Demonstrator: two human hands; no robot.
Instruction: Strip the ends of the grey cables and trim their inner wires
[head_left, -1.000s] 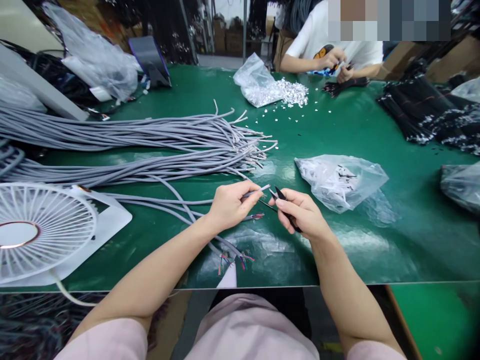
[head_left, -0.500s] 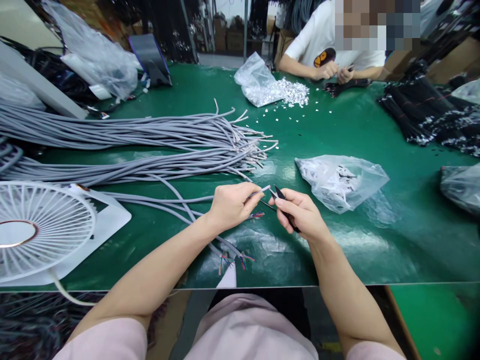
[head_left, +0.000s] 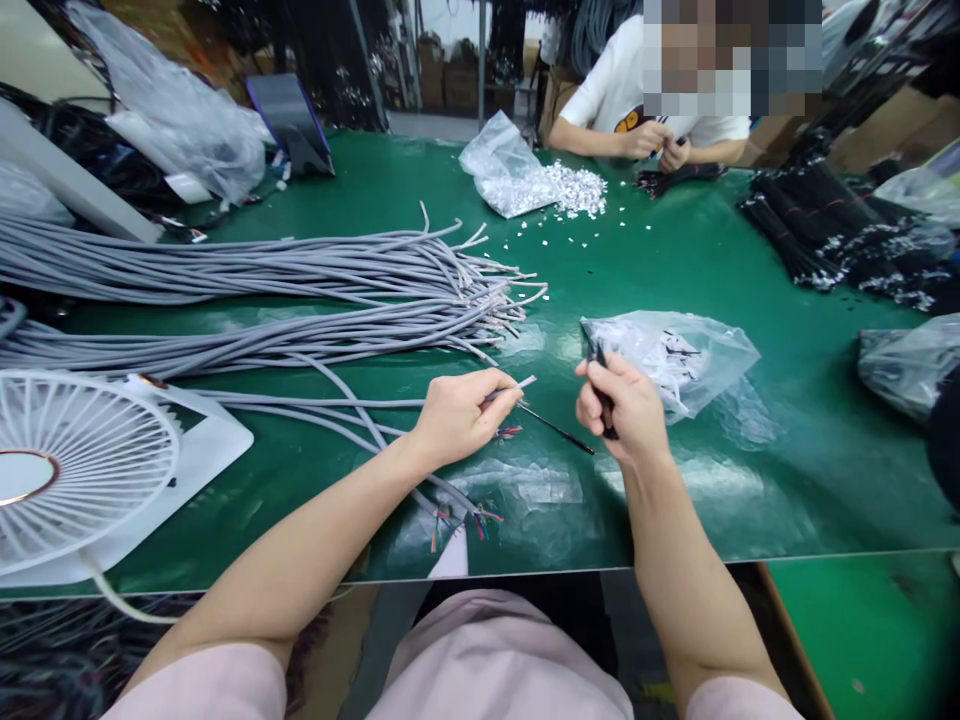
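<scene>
My left hand (head_left: pixel 466 412) pinches the end of a grey cable (head_left: pixel 390 403), whose pale tip sticks out past the fingertips. A thin dark strand (head_left: pixel 559 430) slants down to the right from the same fingers. My right hand (head_left: pixel 626 405) is wrapped round small black snips (head_left: pixel 602 395), blades pointing up, a short way right of the cable tip. Below my left hand lie cables with spread coloured wires (head_left: pixel 486 516) at their ends. Part of the snips is hidden by my fingers.
Two bundles of grey cables (head_left: pixel 300 265) run in from the left. A white fan (head_left: pixel 90 460) stands front left. Plastic bags of white pieces (head_left: pixel 675 350) and silvery bits (head_left: pixel 510 180) lie on the green table (head_left: pixel 787 480). Black cables (head_left: pixel 817 215) and a co-worker (head_left: pixel 600 110) are beyond.
My right hand with the snips has moved right, away from the cable tip. The dark strand by my left hand now shows at full length. The view has shifted slightly.
</scene>
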